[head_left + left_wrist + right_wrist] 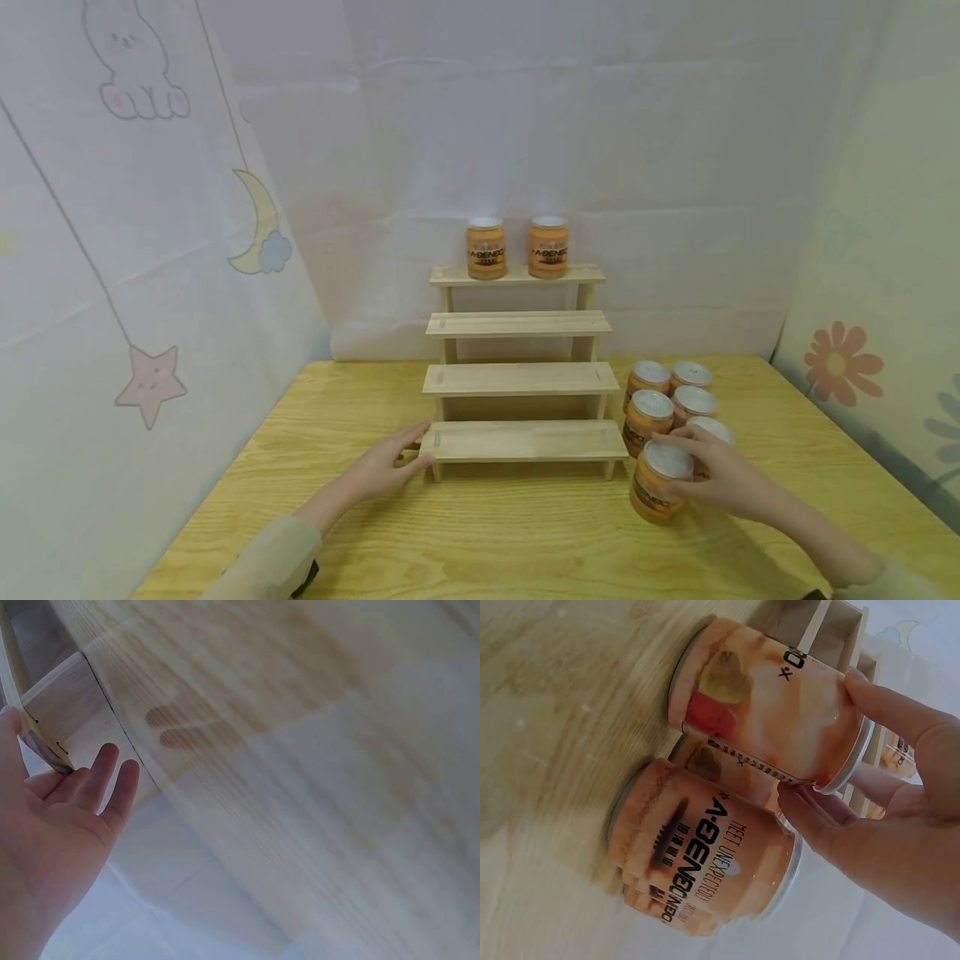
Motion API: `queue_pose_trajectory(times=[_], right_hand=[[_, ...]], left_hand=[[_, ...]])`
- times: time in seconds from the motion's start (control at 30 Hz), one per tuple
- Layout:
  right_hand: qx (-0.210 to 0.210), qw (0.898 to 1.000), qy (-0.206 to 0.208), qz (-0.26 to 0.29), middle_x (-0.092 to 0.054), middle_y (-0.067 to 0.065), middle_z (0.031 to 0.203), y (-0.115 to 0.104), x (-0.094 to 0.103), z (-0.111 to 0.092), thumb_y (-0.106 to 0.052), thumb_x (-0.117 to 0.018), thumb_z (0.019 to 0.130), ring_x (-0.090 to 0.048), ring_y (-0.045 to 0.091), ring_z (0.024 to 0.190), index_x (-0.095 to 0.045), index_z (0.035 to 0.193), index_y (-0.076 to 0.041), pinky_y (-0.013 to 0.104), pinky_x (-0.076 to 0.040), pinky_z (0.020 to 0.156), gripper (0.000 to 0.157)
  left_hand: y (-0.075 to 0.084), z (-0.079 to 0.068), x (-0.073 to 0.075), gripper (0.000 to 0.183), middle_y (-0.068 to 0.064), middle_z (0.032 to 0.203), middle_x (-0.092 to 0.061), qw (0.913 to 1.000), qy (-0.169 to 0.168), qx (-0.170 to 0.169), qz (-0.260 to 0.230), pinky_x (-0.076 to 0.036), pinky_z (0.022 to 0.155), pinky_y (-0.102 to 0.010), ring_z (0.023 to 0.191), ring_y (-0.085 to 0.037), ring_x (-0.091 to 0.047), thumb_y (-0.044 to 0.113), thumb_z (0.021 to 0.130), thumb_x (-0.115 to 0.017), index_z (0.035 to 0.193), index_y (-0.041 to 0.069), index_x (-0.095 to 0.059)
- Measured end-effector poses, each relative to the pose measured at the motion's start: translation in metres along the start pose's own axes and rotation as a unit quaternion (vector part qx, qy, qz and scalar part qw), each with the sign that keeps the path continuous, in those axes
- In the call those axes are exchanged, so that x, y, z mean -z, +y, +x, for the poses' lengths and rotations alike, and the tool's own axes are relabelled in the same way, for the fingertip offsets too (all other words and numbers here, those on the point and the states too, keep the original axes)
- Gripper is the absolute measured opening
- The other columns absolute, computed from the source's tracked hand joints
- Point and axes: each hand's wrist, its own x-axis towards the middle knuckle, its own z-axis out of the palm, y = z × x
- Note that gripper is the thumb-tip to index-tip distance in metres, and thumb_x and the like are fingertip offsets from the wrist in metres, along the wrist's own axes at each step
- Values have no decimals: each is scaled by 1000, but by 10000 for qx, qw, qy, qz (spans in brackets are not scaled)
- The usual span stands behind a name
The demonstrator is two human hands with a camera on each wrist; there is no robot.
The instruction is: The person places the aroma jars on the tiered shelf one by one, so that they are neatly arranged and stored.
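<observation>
My right hand (723,475) grips an orange can (655,492) near its silver top, thumb on one side and fingers on the other. This can stands at the front of a group of matching cans (705,840) beside the step rack. My left hand (378,467) holds the left end of the lowest board of the wooden step rack (525,442). In the left wrist view, thumb and nearest fingers lie about the board's end while the other fingers (120,795) extend loosely. Two orange cans, a left one (486,250) and a right one (548,248), stand upright on the top step.
Behind the gripped can, several more cans (651,408) stand close together on the wood-grain table (480,533). A pale cloth backdrop (675,167) with printed pictures encloses the back and sides. The rack's middle steps (517,323) carry no cans.
</observation>
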Motion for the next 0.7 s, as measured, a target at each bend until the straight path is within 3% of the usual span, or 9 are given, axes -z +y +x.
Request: queue_pose_trajectory(times=[0.13,0.23,0.33,0.47,0.7], right_hand=[[-227,9989,-126,391,-46,23,132,0,-2,-3,-38,-75,77,-55,33,108,-38,140,2,31,-52,75,83],[-556,9943,-125,906,-41,29,136,2,-9,-4,-35,-76,78,-51,42,114,-30,141,5,41,-52,81,88],[-677,9909,79,1163,-44,28,132,5,-18,-5,-31,-77,78,-51,43,114,-32,137,5,46,-51,83,83],[-548,9922,352,1059,-49,24,128,7,-24,-6,-31,-78,76,-54,41,111,-40,133,2,45,-52,80,76],[-468,9927,183,1092,-44,26,136,9,-23,-8,-32,-77,76,-53,42,114,-40,139,-1,38,-52,84,80]], left_hand=[[1,0,0,71,-17,149,-33,10000,28,25,-4,-49,94,-48,122,-34,-50,48,95,-48,148,7,-27],[1,0,0,71,-16,149,-34,10000,53,28,11,-49,94,-48,122,-33,-50,49,94,-48,148,8,-28],[0,0,0,71,-16,149,-34,10000,63,14,24,-49,94,-47,122,-33,-51,49,94,-49,148,8,-28],[0,1,0,71,-17,149,-34,10000,48,-8,43,-50,93,-46,121,-33,-52,49,94,-49,148,7,-28],[0,0,-1,71,-15,149,-34,9999,5,107,-1,-50,94,-45,122,-31,-50,48,94,-49,149,9,-27]])
